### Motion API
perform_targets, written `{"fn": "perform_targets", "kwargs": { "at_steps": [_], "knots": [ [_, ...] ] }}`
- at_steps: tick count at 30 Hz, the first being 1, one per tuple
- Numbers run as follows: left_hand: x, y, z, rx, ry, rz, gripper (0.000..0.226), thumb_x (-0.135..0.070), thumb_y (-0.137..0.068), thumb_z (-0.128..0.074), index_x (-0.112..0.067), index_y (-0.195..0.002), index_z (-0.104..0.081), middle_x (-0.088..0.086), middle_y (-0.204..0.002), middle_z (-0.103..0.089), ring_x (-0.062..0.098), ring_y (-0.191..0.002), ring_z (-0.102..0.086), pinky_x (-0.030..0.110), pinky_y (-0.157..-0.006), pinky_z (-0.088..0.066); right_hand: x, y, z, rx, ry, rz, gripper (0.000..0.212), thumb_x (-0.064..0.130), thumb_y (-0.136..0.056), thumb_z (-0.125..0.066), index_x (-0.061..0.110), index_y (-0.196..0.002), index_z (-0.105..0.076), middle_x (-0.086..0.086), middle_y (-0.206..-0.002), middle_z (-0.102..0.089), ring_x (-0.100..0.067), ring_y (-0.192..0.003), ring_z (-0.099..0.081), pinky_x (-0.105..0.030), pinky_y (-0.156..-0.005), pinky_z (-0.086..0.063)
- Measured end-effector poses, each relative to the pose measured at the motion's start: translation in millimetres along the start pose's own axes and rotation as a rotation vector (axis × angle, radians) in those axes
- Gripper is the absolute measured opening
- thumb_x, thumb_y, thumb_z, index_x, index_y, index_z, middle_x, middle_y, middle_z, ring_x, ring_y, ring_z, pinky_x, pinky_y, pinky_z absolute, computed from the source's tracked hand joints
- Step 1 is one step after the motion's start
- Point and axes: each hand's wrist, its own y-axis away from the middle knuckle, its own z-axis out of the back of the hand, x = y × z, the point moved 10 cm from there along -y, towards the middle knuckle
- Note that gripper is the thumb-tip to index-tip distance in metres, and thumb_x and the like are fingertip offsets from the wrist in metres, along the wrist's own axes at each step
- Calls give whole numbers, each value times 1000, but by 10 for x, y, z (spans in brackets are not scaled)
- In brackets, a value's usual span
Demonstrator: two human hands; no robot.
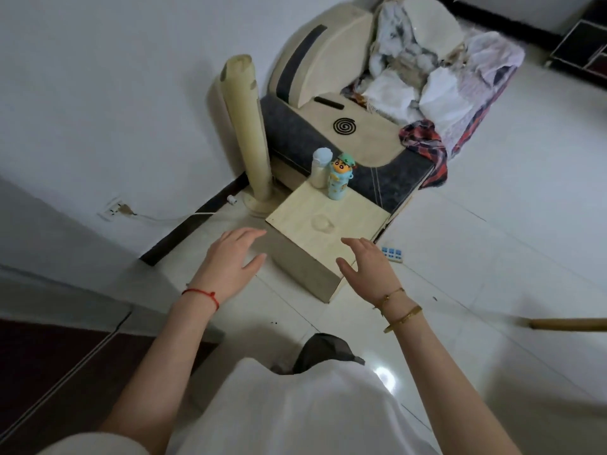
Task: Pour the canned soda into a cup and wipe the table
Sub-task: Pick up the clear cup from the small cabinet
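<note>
Nearest the camera, both bare forearms reach forward and down over the tiled floor. The left hand [235, 254] hovers palm-down beside the near-left corner of the low wooden surface [354, 211]; its fingers [246, 236] are straight and released, holding nothing. The right hand [368, 262] hangs over the near-right edge, fingers likewise loose and empty.

On the surface just beyond sits a clear cup [323, 223], hard to make out against the wood. At the far edge stand a white bottle [320, 169] and a cartoon bottle [340, 177], touching each other.

No soda can shows, nor any cloth set out for wiping. This looks like the very start: the next move calls for finding the can before pouring.
</note>
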Motion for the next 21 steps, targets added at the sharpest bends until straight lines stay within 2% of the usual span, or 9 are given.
{"fn": "perform_targets", "kwargs": {
  "at_steps": [4, 8, 13, 16, 21],
  "knots": [
    [-29, -469, -151, 52, 15, -66, 46, -30, -97, -55, -18, -141, -49, 0, -141, -52, 21, -132, -45, 40, -111, -38, -291, -122, 4, -10, -79, -133, 46, 31, -97, -51, 12, -140, -46, -8, -139, -51, -24, -132, -42, -35, -111, -34],
    [-75, -933, -376, 130, 45, -97, 47, -31, -98, -54, -18, -143, -46, -2, -143, -49, 18, -134, -42, 33, -112, -35, -638, -314, -14, -14, -138, -249, 44, 31, -97, -51, 14, -138, -48, -6, -140, -52, -23, -132, -44, -34, -110, -35],
    [-49, -1486, -606, 189, 149, -41, 52, -27, -96, -59, -19, -144, -44, -1, -145, -47, 14, -134, -43, 23, -109, -31, -1031, -676, 55, -66, -244, -371, 39, 24, -97, -51, 10, -133, -53, -7, -136, -56, -23, -127, -50, -29, -105, -36],
    [5, -1760, -727, 201, 206, 13, 55, -25, -94, -62, -20, -145, -43, -1, -142, -49, 15, -131, -45, 26, -108, -35, -1228, -906, 57, -92, -299, -431, 35, 19, -97, -51, 7, -129, -57, -9, -132, -59, -24, -123, -54, -25, -100, -37],
    [129, -2146, -1011, 231, 262, 110, 57, -21, -92, -65, -17, -145, -43, 1, -137, -53, 17, -123, -51, 21, -95, -37, -1470, -1265, -89, -48, -374, -494, 31, 11, -97, -47, 5, -124, -61, -13, -125, -63, -26, -114, -59, -20, -91, -37]
  ]
}}
